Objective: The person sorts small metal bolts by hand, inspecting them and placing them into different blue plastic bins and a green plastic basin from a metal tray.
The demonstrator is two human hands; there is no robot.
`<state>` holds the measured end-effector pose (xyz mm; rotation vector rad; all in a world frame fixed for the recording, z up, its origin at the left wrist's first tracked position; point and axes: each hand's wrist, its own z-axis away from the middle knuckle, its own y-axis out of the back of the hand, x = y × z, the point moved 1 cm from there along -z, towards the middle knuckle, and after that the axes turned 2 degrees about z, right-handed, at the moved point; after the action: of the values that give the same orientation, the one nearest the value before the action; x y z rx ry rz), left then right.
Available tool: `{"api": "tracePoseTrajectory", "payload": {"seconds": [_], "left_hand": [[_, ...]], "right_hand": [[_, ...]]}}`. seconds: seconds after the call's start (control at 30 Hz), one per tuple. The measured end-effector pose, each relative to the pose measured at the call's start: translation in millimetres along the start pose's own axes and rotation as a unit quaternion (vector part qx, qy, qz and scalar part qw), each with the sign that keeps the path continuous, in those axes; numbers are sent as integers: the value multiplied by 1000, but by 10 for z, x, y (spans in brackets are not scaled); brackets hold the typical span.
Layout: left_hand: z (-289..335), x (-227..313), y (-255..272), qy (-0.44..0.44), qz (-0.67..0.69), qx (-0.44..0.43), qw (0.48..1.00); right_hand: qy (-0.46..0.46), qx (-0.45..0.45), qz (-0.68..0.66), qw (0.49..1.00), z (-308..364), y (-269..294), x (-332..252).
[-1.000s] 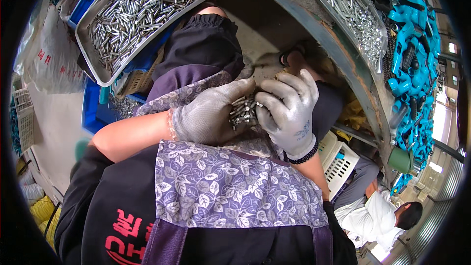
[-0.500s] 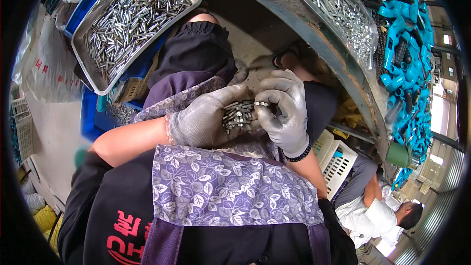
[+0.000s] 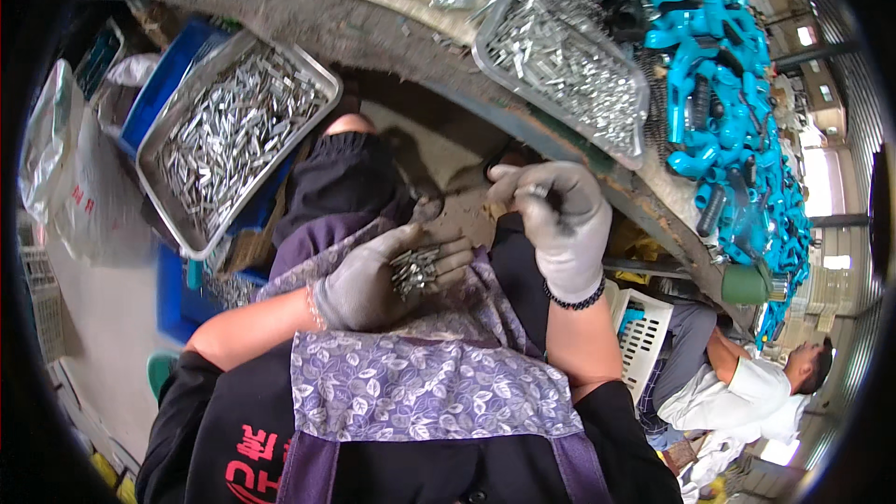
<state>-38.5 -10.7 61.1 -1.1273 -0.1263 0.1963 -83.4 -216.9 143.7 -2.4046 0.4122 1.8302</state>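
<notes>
My left hand [image 3: 373,273], in a grey-white work glove, is cupped palm up above my lap. A small heap of short metal pins [image 3: 413,271] lies in its palm, under partly curled fingers. Higher and to the right, my gloved right hand [image 3: 563,215] has thumb and fingertips brought together. Small metal pins [image 3: 533,191] show at that pinch, blurred, so their number is unclear. A metal tray [image 3: 191,241] full of similar pins stands at the left, near my knee. Between the right hand and the workbench [image 3: 420,56] there is a gap.
On the bench sit another metal tray [image 3: 638,145] of small shiny parts and a heap of turquoise plastic housings [image 3: 695,163]. Blue bins [image 3: 177,294] and a plastic bag [image 3: 98,215] are at the left. A person [image 3: 728,383] sits at the right beside a white crate [image 3: 644,345].
My right hand has moved up and away from the left, toward the bench. The left hand has opened wider and lowered slightly, showing the pins. The view has shifted, showing more bench.
</notes>
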Motion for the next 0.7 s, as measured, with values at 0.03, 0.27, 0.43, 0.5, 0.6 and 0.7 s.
{"api": "tracePoseTrajectory", "payload": {"seconds": [0.03,0.27,0.43,0.5,0.6,0.7], "left_hand": [[11,-7,-11,-2,6,19,1000],[47,-9,2,-24,-38,-14,999],[61,23,-27,-29,-45,-4,999],[32,23,18,-30,-43,-5,999],[9,20,27,-32,-36,-2,999],[-11,30,40,-32,-40,4,999]], "right_hand": [[15,27,29,999,-106,63,-44],[194,70,235,950,-614,365,-148],[193,89,192,958,-718,455,-56],[192,96,187,959,-732,469,-34],[199,96,187,957,-772,506,-19],[229,94,199,948,-797,520,-9]]}}
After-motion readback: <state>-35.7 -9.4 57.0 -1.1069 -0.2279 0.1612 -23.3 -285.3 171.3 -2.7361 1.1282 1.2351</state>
